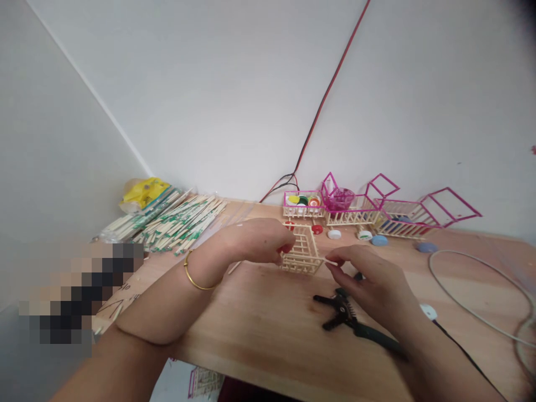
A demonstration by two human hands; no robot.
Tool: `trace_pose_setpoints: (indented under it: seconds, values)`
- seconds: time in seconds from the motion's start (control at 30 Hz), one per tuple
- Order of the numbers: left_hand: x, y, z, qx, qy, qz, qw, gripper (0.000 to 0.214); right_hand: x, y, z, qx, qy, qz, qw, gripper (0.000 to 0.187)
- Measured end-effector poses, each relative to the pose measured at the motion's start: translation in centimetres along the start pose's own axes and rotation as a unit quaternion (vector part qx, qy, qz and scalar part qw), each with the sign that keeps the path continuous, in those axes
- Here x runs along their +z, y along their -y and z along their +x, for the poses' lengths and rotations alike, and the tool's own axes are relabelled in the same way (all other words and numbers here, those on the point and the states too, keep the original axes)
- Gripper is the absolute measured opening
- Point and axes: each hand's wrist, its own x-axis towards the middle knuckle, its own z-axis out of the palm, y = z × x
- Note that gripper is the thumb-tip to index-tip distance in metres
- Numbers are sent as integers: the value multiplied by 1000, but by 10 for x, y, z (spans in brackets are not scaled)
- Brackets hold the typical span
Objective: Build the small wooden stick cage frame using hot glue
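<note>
A small cart-like frame of pale wooden sticks (pixel 302 262) rests on the table between my hands. My left hand (pixel 262 240) is closed on its left side, with the fingertips at the corner and partly hidden. At the frame's right corner my right hand (pixel 368 279) pinches a short pale stick (pixel 330 262) between thumb and forefinger; the stick's left end meets the corner. Beneath the right hand lies a pair of wire strippers (pixel 341 310) with black jaws and dark green handles, partly covered by the wrist.
Finished stick carts with pink rims (pixel 352 218) and bottle-cap wheels (pixel 334 234) stand along the wall. Bundled sticks with green wrappers (pixel 180 223) and a yellow bag (pixel 146 192) lie at back left. A pale cable (pixel 464 259) loops at right. The lower left is pixelated.
</note>
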Motion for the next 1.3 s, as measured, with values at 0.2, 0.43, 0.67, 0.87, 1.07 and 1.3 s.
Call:
trace_pose_setpoints:
  seconds: [0.2,0.43,0.67,0.87,1.07,1.3]
  values:
    - [1,-1,1,-2,9,-3,1000,16,0,-1,-1,-2,-1,0,1000,9]
    - [2,-1,1,12,-1,4,1000,15,2,-1,0,-13,-5,-2,1000,9]
    - [1,-4,1,9,-4,12,1000,11,2,0,2,-25,-1,-6,1000,10]
    - [0,-6,2,4,8,19,1000,11,4,-3,0,-38,-14,15,999,10]
    - [-1,-7,1,-9,15,24,1000,15,3,-2,-3,-7,5,26,1000,13]
    - [0,-7,1,-1,4,19,1000,11,1,2,-2,15,14,22,1000,13]
